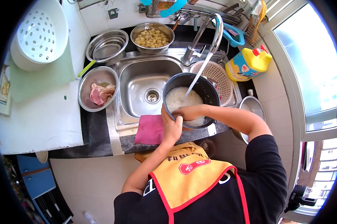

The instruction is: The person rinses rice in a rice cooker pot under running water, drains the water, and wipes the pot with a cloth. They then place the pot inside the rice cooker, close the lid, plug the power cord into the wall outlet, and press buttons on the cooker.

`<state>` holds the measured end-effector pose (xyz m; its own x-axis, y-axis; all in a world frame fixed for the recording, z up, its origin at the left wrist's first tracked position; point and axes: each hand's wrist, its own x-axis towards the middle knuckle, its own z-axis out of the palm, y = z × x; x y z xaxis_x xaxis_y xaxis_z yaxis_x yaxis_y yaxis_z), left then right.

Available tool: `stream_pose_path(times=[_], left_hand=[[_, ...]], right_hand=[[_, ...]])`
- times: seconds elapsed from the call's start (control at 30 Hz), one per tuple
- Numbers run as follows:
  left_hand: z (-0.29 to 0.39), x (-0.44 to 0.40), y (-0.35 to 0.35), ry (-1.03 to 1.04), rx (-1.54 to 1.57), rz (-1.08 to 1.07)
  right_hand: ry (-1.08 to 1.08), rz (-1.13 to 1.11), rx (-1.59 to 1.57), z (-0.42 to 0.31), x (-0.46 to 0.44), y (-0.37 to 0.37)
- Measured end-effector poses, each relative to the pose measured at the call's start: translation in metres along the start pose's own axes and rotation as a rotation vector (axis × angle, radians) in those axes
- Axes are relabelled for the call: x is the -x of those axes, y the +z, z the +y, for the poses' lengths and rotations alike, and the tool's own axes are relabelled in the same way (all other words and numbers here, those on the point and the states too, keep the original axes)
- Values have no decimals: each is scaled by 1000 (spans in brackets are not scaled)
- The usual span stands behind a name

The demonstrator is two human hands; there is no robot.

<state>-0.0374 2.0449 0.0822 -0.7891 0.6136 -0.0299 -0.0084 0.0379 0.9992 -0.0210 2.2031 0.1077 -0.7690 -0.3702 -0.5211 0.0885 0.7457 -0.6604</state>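
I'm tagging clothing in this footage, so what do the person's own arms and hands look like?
The left hand and right hand show no gloves or bracelets. The forearms are uncovered, below short black sleeves. The black shirt has white markings; over it is a yellow-orange apron with red edging.

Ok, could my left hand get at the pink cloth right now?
Likely yes: the pink cloth lies close beside your left hand, with nothing seen between them, though it must leave the pot.
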Motion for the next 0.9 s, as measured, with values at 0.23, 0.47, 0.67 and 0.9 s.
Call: stream_pose_path(times=[0.23,0.47,0.67,0.9], left_hand=[[7,-1,-2,72,-19,8],[10,0,0,70,-79,49],[4,3,1,152,-77,13],[6,2,0,117,-22,-12]], right_hand=[[187,254,624,26,-5,-17],[15,-213,74,22,3,7],[-241,230,570,-9,-6,-52],[89,2,777,52,41,-66]])
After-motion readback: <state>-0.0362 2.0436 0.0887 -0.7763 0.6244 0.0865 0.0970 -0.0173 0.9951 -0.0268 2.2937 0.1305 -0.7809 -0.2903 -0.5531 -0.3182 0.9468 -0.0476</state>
